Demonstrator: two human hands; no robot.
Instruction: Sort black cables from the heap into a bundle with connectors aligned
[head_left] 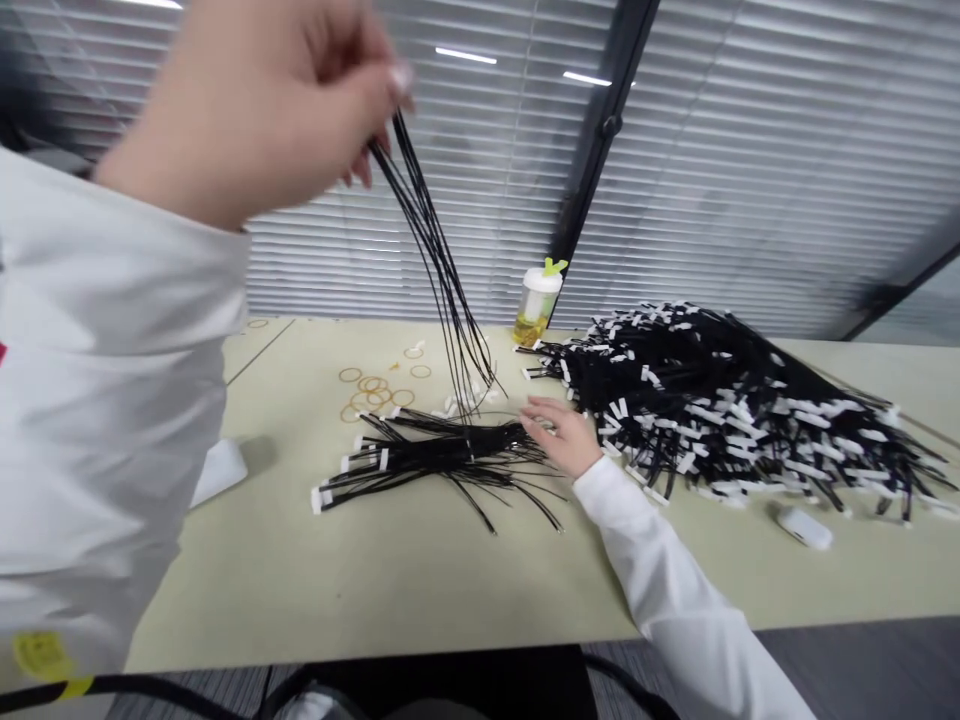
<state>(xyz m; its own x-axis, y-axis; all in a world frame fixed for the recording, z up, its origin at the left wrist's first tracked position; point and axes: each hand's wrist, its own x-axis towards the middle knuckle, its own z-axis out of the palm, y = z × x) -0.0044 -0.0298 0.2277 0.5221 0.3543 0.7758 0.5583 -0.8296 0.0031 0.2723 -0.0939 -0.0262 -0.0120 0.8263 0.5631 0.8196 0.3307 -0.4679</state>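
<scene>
left hand (255, 110): grip clenched on black wires (435, 250), ends dangling. right hand (562, 435): grip released, beside wire heap (712, 410). risk: dangling ends could snag the lower bundle (442, 450), tangling.

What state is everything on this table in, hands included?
Left hand: raised, closed.
Black wires: hanging in a loose bunch from the left hand.
Wire bundle: lying flat, ends splayed.
Right hand: open, flat, fingertips beside the wire bundle.
Wire heap: loose, white tabs poking out.
Rubber bands: scattered.
Plastic bottle: upright, capped.
</scene>
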